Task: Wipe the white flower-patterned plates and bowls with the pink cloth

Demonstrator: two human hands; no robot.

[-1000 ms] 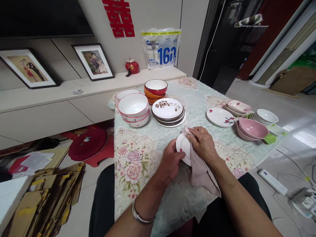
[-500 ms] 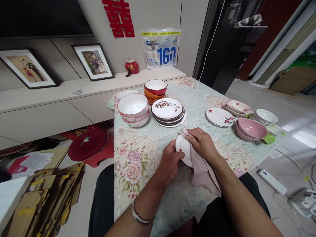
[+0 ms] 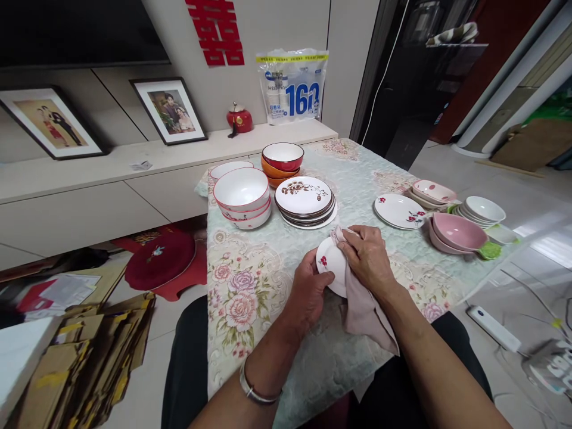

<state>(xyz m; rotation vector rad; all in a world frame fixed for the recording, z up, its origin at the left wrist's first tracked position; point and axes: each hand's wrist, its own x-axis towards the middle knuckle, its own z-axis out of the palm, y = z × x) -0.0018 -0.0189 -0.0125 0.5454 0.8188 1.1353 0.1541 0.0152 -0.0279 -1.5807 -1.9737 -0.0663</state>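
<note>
A small white plate (image 3: 328, 256) with a red flower is tilted above the near part of the table. My left hand (image 3: 309, 289) grips its left edge, thumb lying on the face. Pinched in my right hand (image 3: 367, 256) is a pinkish-beige cloth (image 3: 364, 316), folded over the plate's right rim and hanging down. The cloth and right fingers hide the plate's right side. Beyond my hands stands a stack of plates (image 3: 304, 196) with brown flowers. White bowls (image 3: 243, 193) with red rims are piled to its left.
Red and orange bowls (image 3: 282, 158) stand at the back of the flowered tablecloth (image 3: 241, 286). On the right are flowered plates (image 3: 397, 211), a pink bowl (image 3: 460, 231) and small white bowls (image 3: 485, 208). A red stool (image 3: 161, 259) and flattened cardboard (image 3: 89, 363) lie left of the table.
My right hand and the cloth have shifted slightly along the plate's right rim, and more of the red flower shows. My left hand keeps its hold.
</note>
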